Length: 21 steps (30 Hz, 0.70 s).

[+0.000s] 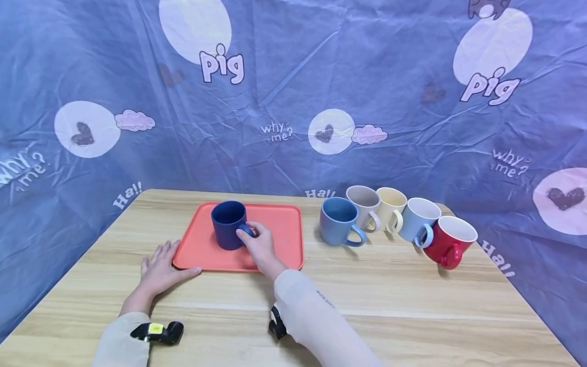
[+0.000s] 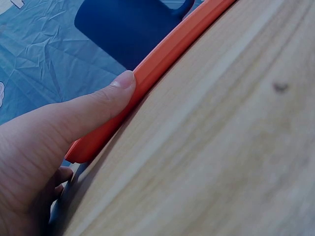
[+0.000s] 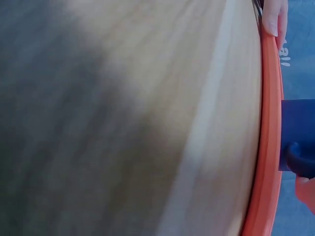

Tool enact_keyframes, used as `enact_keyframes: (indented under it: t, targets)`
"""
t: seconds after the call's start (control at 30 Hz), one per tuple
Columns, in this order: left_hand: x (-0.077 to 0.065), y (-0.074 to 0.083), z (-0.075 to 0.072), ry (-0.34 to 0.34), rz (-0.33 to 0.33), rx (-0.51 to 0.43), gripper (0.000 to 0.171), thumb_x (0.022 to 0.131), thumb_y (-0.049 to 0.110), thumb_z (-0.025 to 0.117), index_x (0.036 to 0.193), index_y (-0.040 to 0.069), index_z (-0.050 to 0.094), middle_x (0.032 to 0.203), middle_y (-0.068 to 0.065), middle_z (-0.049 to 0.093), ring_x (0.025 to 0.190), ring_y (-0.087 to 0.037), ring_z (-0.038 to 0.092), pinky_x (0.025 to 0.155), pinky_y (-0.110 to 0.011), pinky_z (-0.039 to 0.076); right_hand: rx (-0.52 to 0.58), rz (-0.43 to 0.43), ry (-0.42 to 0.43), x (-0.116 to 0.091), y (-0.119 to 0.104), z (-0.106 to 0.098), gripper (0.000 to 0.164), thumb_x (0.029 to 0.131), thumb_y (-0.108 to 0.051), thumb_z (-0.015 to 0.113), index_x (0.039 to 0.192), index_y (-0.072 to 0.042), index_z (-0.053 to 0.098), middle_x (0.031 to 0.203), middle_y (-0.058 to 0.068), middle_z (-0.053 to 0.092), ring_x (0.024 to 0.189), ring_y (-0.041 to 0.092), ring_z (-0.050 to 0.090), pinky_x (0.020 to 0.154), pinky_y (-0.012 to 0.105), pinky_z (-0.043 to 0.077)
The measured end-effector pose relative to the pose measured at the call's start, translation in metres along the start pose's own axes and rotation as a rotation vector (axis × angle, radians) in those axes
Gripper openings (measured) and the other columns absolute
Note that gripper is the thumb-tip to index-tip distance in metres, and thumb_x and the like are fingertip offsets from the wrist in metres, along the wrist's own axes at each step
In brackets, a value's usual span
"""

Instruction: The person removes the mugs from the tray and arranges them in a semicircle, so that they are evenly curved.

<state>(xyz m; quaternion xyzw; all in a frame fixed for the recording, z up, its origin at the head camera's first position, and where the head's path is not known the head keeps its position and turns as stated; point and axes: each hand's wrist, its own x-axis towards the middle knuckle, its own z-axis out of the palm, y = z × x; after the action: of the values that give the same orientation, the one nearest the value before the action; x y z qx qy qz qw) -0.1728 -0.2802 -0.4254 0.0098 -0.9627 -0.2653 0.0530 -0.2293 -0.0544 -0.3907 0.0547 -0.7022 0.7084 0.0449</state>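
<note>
A dark blue mug [image 1: 228, 227] is upright on the coral-red tray [image 1: 284, 239], left of its middle. My right hand [image 1: 261, 247] pinches the mug's handle at its right side. At the tray's front left corner my left hand [image 1: 158, 270] rests with fingers spread along the left side. In the left wrist view, the thumb of that hand [image 2: 64, 123] touches the tray's front rim [image 2: 167, 54], with the mug [image 2: 130, 29] beyond it. The right wrist view catches the mug [image 3: 298, 128] and a bit of the right hand [image 3: 306, 191] at its handle.
Right of the tray, several mugs stand in a group: a blue one [image 1: 338, 221], a grey one [image 1: 362, 199], a cream one [image 1: 391, 204], a light blue one [image 1: 417, 219] and a red one [image 1: 449, 242]. A patterned blue cloth [image 1: 284, 92] hangs behind the wooden table [image 1: 403, 306].
</note>
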Motion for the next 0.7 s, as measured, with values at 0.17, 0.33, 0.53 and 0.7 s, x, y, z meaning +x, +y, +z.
enact_keyframes:
  t: [0.17,0.33,0.53,0.7]
  targets:
    - [0.000,0.000,-0.001,0.001,0.007,-0.004,0.105,0.063,0.061,0.062,0.134,-0.003,0.019,0.134,-0.033,0.012,0.123,-0.045,0.003,0.089,-0.061,-0.009,-0.017,-0.044,0.101,-0.001,0.004,-0.004,0.017,0.072,-0.004,0.068,0.089,0.000,0.065,0.082,0.007,0.060,0.081,0.017,0.055,0.067,0.025,0.048]
    - [-0.001,0.000,-0.002,0.001,0.004,-0.004,0.105,0.063,0.061,0.062,0.134,-0.003,0.019,0.134,-0.032,0.011,0.122,-0.046,0.003,0.089,-0.061,-0.009,-0.012,-0.061,0.142,0.000,0.007,-0.009,0.010,0.073,-0.001,0.067,0.082,0.000,0.063,0.081,0.007,0.060,0.081,0.018,0.055,0.067,0.026,0.048]
    - [-0.001,0.001,-0.002,-0.003,0.005,-0.002,0.105,0.063,0.062,0.061,0.135,-0.003,0.019,0.135,-0.032,0.011,0.123,-0.045,0.003,0.089,-0.061,-0.009,0.002,-0.081,0.140,-0.005,0.006,-0.014,0.007,0.075,0.002,0.063,0.079,0.001,0.058,0.080,0.006,0.057,0.082,0.019,0.053,0.072,0.029,0.047]
    - [-0.001,0.001,-0.002,-0.005,0.007,-0.003,0.105,0.063,0.061,0.061,0.135,-0.002,0.018,0.135,-0.032,0.011,0.123,-0.045,0.003,0.089,-0.061,-0.009,-0.026,-0.090,0.148,-0.008,0.004,-0.016,0.008,0.077,0.000,0.062,0.078,0.001,0.054,0.078,0.005,0.056,0.082,0.018,0.053,0.075,0.030,0.045]
